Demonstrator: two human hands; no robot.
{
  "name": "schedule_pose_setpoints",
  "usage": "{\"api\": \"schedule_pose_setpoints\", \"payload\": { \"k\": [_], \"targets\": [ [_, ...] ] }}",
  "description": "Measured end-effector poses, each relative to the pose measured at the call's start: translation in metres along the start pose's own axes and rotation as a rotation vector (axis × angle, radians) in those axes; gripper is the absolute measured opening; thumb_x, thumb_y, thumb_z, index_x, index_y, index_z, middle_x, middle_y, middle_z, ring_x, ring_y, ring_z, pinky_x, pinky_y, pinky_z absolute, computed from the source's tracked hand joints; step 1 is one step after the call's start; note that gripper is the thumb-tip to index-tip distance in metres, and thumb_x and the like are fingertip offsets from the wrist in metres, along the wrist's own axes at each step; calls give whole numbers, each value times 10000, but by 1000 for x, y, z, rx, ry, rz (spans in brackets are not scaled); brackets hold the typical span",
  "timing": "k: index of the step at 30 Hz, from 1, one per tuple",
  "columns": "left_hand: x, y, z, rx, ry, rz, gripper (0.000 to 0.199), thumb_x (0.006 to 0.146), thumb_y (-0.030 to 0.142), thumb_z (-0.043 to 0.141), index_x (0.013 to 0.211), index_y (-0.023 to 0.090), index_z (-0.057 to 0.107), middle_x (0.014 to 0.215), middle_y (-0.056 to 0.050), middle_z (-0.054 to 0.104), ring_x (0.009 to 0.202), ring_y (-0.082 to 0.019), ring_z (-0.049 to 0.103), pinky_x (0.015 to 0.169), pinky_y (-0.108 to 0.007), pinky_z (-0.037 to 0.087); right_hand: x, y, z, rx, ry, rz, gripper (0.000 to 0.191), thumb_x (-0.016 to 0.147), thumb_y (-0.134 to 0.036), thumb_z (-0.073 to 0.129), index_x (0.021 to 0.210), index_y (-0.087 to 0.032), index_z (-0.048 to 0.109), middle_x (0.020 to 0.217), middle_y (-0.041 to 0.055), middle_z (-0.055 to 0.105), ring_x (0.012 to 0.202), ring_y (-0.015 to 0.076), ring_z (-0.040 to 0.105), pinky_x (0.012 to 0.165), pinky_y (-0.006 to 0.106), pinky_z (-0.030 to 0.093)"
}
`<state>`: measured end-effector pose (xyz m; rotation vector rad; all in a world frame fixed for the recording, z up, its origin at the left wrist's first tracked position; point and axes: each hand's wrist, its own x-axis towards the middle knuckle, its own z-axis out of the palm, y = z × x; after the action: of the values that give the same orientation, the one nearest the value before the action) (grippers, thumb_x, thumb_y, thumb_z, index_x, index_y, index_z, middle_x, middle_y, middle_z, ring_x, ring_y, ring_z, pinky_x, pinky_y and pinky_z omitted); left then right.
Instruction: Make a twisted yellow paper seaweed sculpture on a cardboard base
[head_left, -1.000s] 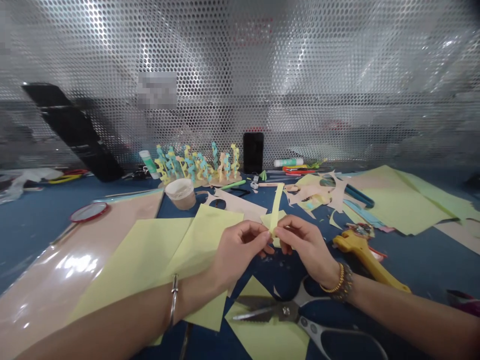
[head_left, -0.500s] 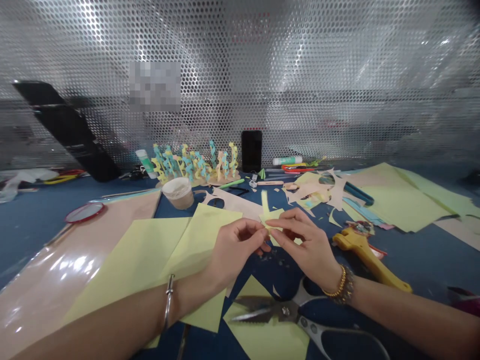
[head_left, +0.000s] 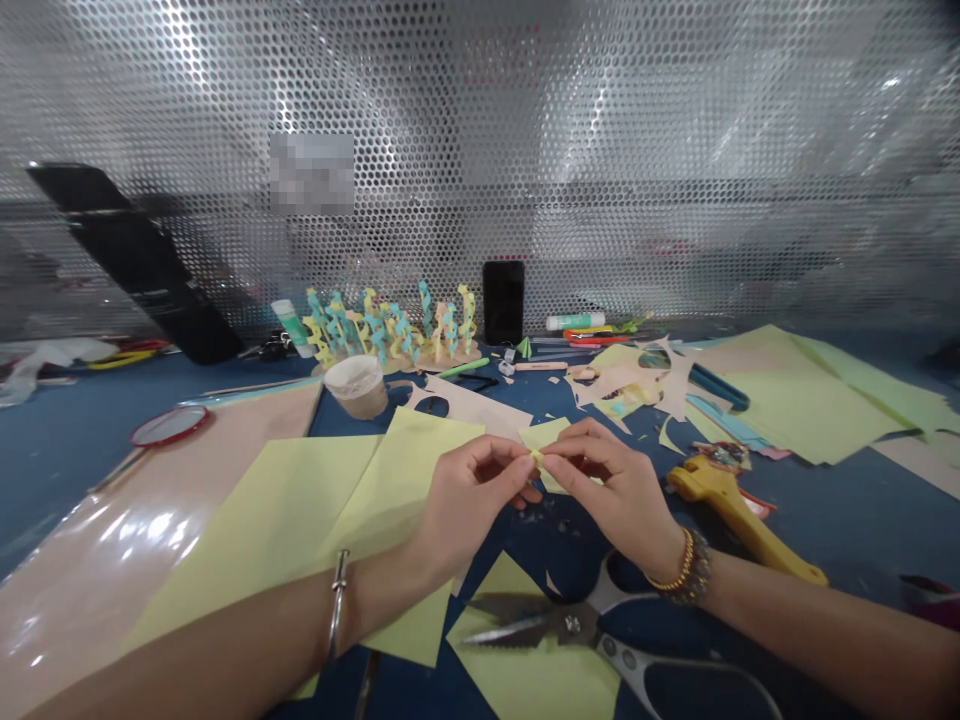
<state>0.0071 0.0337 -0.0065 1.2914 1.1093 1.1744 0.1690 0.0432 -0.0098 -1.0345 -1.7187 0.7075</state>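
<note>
My left hand (head_left: 472, 495) and my right hand (head_left: 607, 480) meet at the fingertips, both pinching a narrow pale yellow paper strip (head_left: 537, 458), which is mostly hidden by my fingers. A small yellow paper offcut (head_left: 544, 435) lies just beyond my right fingers. Large pale yellow sheets (head_left: 397, 470) lie under my left wrist. Steel scissors (head_left: 570, 625) with open blades rest below my right wrist, on a yellow paper piece (head_left: 525, 670).
A yellow-handled cutter (head_left: 739, 525) lies to the right. Farther back stand paper-strip sculptures (head_left: 390, 330), a paper cup (head_left: 355, 386), a phone (head_left: 503, 302) and a glue stick (head_left: 292, 330). Paper scraps cover the blue mat (head_left: 825, 530). Perforated metal sheeting (head_left: 600, 150) stands behind.
The yellow strip stood up long from my fingers and has shortened, now curled or folded down between my fingertips. My hands have drawn slightly closer together.
</note>
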Motion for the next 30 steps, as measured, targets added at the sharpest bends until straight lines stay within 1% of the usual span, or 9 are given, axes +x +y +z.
{"api": "schedule_pose_setpoints", "payload": {
  "k": [4, 6, 8, 10, 14, 18, 23, 28, 30],
  "targets": [
    [3, 0, 0, -66, -20, -63, 146, 772, 305, 655, 750, 161, 656, 642, -2, 663, 553, -117, 634, 509, -202, 500, 1, -2, -1, 23, -37, 10, 187, 863, -252, 514, 813, -205, 689, 850, 54, 586, 656, 131, 551, 498, 229, 449],
    [4, -1, -1, -122, -45, -81, 146, 765, 300, 664, 745, 155, 656, 630, 0, 652, 539, -108, 620, 497, -196, 490, 1, -2, -1, 25, -36, 14, 137, 823, -210, 551, 849, -211, 685, 898, 49, 587, 647, 119, 556, 499, 219, 463],
    [5, -3, -1, -155, -70, -87, 141, 766, 289, 668, 743, 151, 653, 590, 10, 632, 513, -95, 598, 486, -186, 478, 1, 0, 0, 29, -39, 18, 159, 779, -172, 581, 891, -223, 681, 959, 44, 590, 619, 100, 556, 502, 215, 478],
    [5, -5, -1, -168, -90, -85, 135, 771, 280, 666, 747, 148, 650, 570, 15, 622, 494, -83, 579, 478, -175, 467, 0, 2, 1, 43, -45, 18, 182, 771, -158, 580, 905, -230, 682, 987, 44, 603, 617, 98, 568, 505, 215, 487],
    [3, -6, 0, -177, -91, -80, 132, 778, 272, 661, 738, 147, 646, 595, 14, 627, 485, -69, 570, 468, -162, 456, 0, 5, 2, 50, -33, 23, 132, 803, -200, 571, 852, -219, 692, 945, 56, 645, 680, 135, 610, 532, 236, 499],
    [3, -5, 1, -162, -63, -78, 126, 766, 271, 670, 737, 150, 649, 607, 13, 630, 492, -77, 581, 468, -170, 464, 0, 4, 2, 43, -20, 35, 124, 800, -213, 582, 830, -216, 702, 912, 57, 664, 662, 143, 614, 524, 244, 499],
    [3, -6, 1, -140, -37, -67, 121, 770, 268, 671, 735, 153, 655, 548, 24, 623, 478, -71, 582, 473, -157, 472, 0, 3, 3, 37, 3, 13, 103, 784, -234, 617, 801, -225, 718, 873, 61, 681, 734, 173, 628, 534, 248, 498],
    [2, -4, 1, -120, -25, -35, 88, 759, 250, 683, 748, 165, 660, 582, 28, 649, 515, -75, 621, 506, -155, 492, 1, 4, 3, 47, -1, -7, 95, 781, -227, 627, 799, -223, 719, 865, 60, 674, 785, 181, 630, 565, 253, 506],
    [2, -3, 1, -102, -14, -17, 88, 756, 251, 685, 746, 168, 656, 600, 30, 651, 521, -75, 625, 520, -158, 500, 1, 4, 3, 48, -9, -10, 91, 781, -230, 628, 800, -222, 717, 861, 59, 670, 769, 176, 625, 551, 250, 500]
  ]
}}
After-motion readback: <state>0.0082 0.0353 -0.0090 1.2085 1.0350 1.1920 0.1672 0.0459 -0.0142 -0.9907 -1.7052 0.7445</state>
